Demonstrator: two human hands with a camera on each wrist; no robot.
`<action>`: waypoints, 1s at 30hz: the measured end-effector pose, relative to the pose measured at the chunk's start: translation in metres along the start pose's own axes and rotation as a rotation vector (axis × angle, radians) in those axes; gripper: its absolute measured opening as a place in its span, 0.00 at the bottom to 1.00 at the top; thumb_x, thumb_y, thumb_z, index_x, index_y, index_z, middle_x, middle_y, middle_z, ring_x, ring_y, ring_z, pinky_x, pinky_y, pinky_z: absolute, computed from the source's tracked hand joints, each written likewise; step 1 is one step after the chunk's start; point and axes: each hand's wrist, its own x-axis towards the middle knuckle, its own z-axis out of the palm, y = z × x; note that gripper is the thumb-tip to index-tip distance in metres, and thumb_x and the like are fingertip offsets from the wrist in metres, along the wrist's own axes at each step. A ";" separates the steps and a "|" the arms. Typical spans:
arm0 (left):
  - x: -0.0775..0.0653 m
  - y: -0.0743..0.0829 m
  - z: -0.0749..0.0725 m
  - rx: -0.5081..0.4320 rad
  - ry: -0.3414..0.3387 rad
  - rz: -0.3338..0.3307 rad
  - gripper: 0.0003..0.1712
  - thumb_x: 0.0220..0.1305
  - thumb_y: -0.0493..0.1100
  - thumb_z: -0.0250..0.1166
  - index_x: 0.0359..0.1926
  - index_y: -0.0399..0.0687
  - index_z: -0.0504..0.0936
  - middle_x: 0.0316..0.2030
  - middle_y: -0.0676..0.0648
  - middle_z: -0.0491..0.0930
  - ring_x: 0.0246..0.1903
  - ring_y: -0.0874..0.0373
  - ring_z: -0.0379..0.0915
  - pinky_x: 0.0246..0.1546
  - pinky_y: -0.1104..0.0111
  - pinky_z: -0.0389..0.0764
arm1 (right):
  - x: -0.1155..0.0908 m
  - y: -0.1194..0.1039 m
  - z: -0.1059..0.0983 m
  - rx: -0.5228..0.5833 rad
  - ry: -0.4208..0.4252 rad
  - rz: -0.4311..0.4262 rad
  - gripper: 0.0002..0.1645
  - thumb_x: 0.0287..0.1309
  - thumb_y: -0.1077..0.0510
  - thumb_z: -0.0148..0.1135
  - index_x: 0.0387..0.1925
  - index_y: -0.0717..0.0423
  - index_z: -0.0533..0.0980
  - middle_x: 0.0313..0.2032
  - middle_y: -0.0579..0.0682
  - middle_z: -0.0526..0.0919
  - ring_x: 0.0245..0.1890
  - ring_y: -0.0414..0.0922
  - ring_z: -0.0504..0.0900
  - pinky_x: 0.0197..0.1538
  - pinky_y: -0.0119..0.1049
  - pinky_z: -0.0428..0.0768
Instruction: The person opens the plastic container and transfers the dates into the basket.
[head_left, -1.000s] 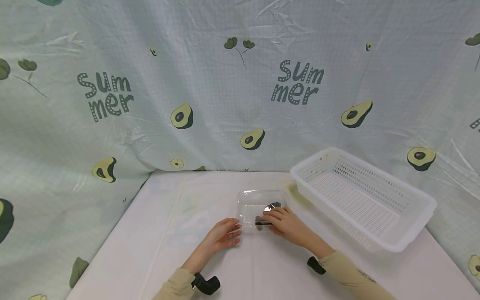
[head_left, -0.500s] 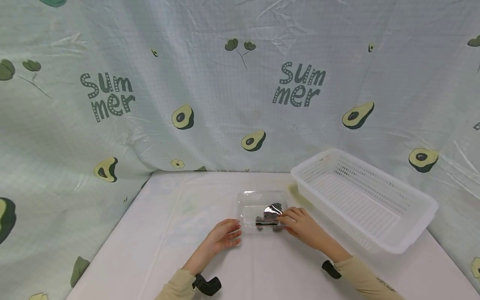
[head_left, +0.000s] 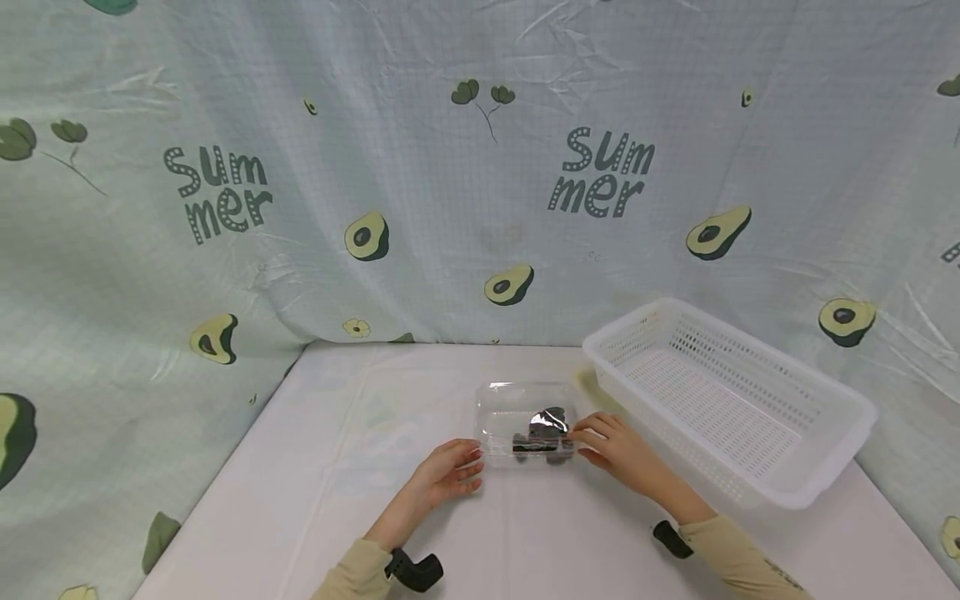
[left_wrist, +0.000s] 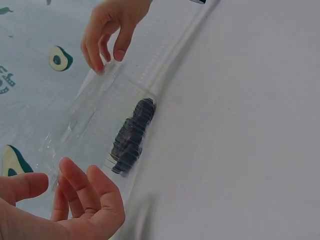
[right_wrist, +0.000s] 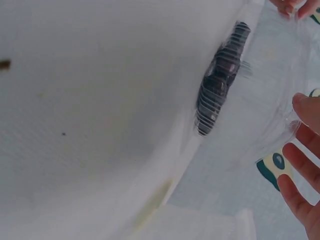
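Observation:
A clear plastic box with ribbed walls lies on the white table and holds several dark, rounded objects, bunched towards its right side. Glare and the ribs hide what kind they are. At the box's near left corner my left hand has its fingertips against the edge, fingers loosely bent and thumb apart. My right hand touches the box's right end with thumb and fingertips spread along the rim; the left wrist view shows this right hand at the far corner.
A large white slotted plastic basket stands at the right, close behind my right forearm. The white table ends at a hanging sheet printed with avocados and lettering. A black wrist camera sits on my left wrist.
My right hand has slid right along the box's near edge to its right end, uncovering the dark objects. My left hand has stayed at the left corner.

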 end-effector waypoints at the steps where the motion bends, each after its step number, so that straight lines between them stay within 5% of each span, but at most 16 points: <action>1: 0.000 0.000 0.000 0.002 0.000 -0.001 0.03 0.64 0.42 0.54 0.35 0.48 0.71 0.30 0.53 0.73 0.29 0.62 0.71 0.31 0.69 0.75 | 0.001 0.001 0.000 0.015 0.006 0.003 0.17 0.40 0.63 0.68 0.38 0.56 0.78 0.37 0.47 0.79 0.39 0.43 0.75 0.44 0.36 0.71; 6: 0.000 0.000 0.000 0.011 -0.002 -0.001 0.06 0.65 0.42 0.53 0.40 0.45 0.71 0.31 0.52 0.74 0.29 0.62 0.71 0.31 0.69 0.74 | 0.005 0.005 -0.004 0.056 0.068 0.019 0.11 0.49 0.61 0.64 0.38 0.58 0.78 0.37 0.49 0.80 0.39 0.45 0.77 0.44 0.33 0.73; 15: 0.002 -0.001 -0.001 0.013 0.029 0.000 0.10 0.64 0.42 0.54 0.43 0.42 0.72 0.32 0.51 0.74 0.30 0.62 0.71 0.31 0.68 0.75 | 0.022 0.016 -0.010 0.203 0.217 0.176 0.23 0.31 0.75 0.69 0.37 0.61 0.79 0.37 0.54 0.80 0.37 0.46 0.79 0.42 0.24 0.74; 24: 0.002 -0.002 -0.004 0.021 0.012 0.002 0.10 0.65 0.41 0.51 0.44 0.41 0.72 0.33 0.52 0.74 0.30 0.62 0.72 0.31 0.69 0.75 | 0.059 0.020 -0.020 0.365 0.365 0.587 0.10 0.45 0.72 0.63 0.35 0.65 0.79 0.33 0.58 0.81 0.33 0.51 0.79 0.34 0.40 0.78; 30: 0.003 -0.002 -0.005 0.026 -0.001 0.006 0.13 0.66 0.42 0.51 0.48 0.39 0.70 0.34 0.51 0.75 0.31 0.62 0.72 0.31 0.69 0.75 | 0.080 0.025 -0.030 0.550 0.330 0.810 0.11 0.54 0.66 0.58 0.40 0.69 0.77 0.38 0.66 0.80 0.35 0.37 0.78 0.38 0.24 0.74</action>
